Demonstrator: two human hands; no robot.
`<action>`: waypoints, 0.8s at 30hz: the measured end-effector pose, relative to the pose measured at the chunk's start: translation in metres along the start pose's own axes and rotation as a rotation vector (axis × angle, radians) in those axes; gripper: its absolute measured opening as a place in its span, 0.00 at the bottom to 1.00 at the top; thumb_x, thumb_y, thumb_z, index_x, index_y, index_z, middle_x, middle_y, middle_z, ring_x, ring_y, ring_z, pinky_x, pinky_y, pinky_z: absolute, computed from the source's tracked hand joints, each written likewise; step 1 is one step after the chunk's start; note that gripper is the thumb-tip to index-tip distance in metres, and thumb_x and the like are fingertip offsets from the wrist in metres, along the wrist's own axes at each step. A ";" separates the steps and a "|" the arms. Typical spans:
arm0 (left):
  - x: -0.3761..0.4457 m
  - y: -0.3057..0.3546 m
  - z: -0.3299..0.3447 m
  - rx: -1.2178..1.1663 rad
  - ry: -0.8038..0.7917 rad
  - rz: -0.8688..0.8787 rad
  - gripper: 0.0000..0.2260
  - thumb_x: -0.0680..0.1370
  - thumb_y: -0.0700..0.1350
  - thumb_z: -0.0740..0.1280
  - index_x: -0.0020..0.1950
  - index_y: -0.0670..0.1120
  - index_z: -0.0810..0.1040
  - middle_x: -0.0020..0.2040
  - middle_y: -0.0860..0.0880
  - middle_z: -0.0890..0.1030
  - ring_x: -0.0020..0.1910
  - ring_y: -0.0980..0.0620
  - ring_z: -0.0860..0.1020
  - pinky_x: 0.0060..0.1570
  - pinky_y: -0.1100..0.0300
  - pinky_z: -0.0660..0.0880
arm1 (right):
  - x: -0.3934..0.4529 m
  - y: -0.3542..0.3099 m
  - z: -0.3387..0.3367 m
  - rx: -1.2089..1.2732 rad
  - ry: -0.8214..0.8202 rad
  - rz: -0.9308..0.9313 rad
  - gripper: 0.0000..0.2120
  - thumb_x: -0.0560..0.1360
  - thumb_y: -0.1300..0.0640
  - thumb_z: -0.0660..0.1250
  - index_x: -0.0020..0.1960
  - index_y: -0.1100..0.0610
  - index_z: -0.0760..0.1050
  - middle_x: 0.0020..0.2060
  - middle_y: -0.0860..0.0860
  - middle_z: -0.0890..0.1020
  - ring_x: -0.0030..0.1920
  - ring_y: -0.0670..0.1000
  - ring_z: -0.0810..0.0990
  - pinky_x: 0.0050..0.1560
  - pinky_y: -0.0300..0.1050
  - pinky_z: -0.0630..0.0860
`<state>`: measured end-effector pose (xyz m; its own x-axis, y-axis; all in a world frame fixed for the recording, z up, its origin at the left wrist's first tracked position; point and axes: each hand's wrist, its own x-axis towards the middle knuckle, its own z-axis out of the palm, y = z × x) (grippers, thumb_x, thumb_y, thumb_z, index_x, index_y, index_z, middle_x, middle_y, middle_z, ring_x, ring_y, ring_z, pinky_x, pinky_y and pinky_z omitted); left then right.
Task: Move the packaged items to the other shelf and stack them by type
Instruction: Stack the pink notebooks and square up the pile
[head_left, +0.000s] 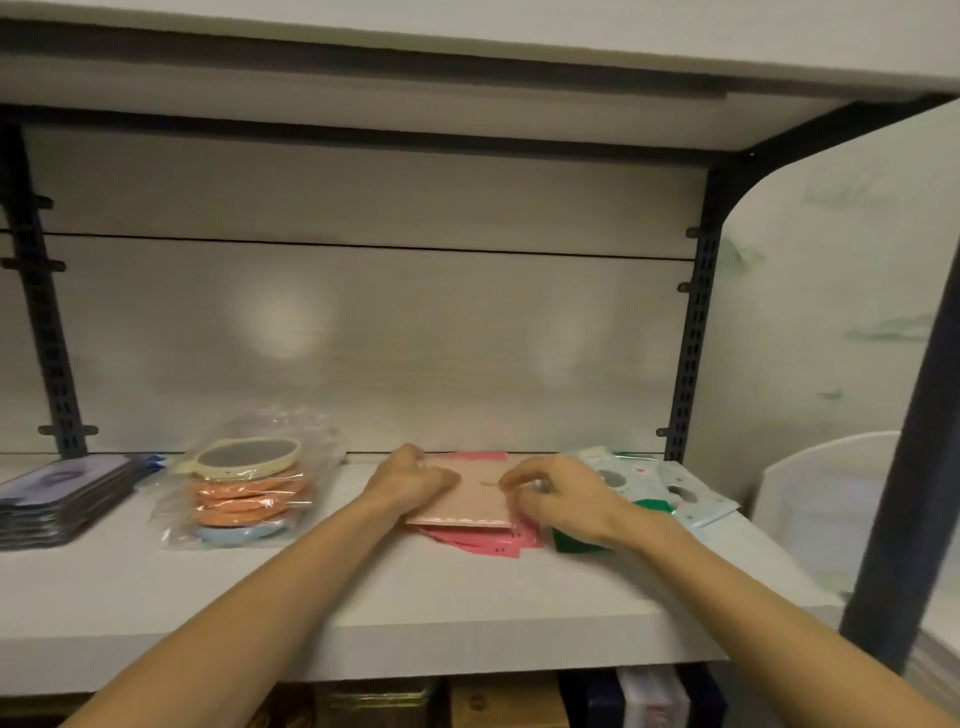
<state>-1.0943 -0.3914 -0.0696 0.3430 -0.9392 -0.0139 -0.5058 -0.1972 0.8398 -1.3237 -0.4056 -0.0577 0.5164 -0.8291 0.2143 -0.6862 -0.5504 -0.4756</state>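
A pale pink flat packet (472, 501) lies on top of a stack of brighter pink packets (488, 543) in the middle of the white shelf (363, 613). My left hand (410, 480) holds the packet's left edge with curled fingers. My right hand (558, 499) pinches its right edge. To the left stands a stack of round orange, cream and blue items in clear bags (244, 493). At the far left lies a stack of dark flat packages (62, 499). On the right are light patterned packets (644, 480) and a green packet (571, 540), partly behind my right hand.
Dark metal uprights (691, 338) frame the shelf, with another white board above. A white container (826, 499) stands past the right post. Boxes (498, 701) show on the shelf below. The shelf's front strip holds nothing.
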 end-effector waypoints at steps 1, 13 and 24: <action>0.003 -0.001 0.002 -0.108 0.025 -0.025 0.36 0.58 0.58 0.75 0.64 0.48 0.74 0.56 0.46 0.81 0.55 0.46 0.81 0.60 0.52 0.78 | 0.008 0.003 -0.003 0.017 -0.011 0.016 0.17 0.74 0.52 0.64 0.61 0.49 0.82 0.60 0.43 0.83 0.59 0.46 0.80 0.65 0.46 0.75; 0.016 -0.014 -0.005 -0.454 0.199 -0.028 0.27 0.68 0.39 0.74 0.67 0.43 0.75 0.46 0.49 0.80 0.41 0.55 0.77 0.36 0.62 0.71 | 0.088 0.036 0.003 -0.091 -0.190 0.152 0.31 0.73 0.35 0.68 0.68 0.53 0.71 0.61 0.52 0.80 0.57 0.54 0.78 0.61 0.50 0.75; 0.019 -0.011 -0.007 -0.540 0.198 -0.043 0.23 0.70 0.41 0.73 0.65 0.48 0.74 0.55 0.45 0.81 0.49 0.47 0.82 0.44 0.56 0.79 | 0.097 0.041 -0.004 0.075 0.050 0.094 0.44 0.66 0.40 0.79 0.74 0.58 0.68 0.67 0.54 0.76 0.64 0.56 0.76 0.66 0.50 0.73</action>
<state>-1.0761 -0.4053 -0.0752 0.5222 -0.8528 0.0042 -0.0304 -0.0137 0.9994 -1.3039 -0.5087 -0.0536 0.4240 -0.8817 0.2067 -0.6892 -0.4622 -0.5580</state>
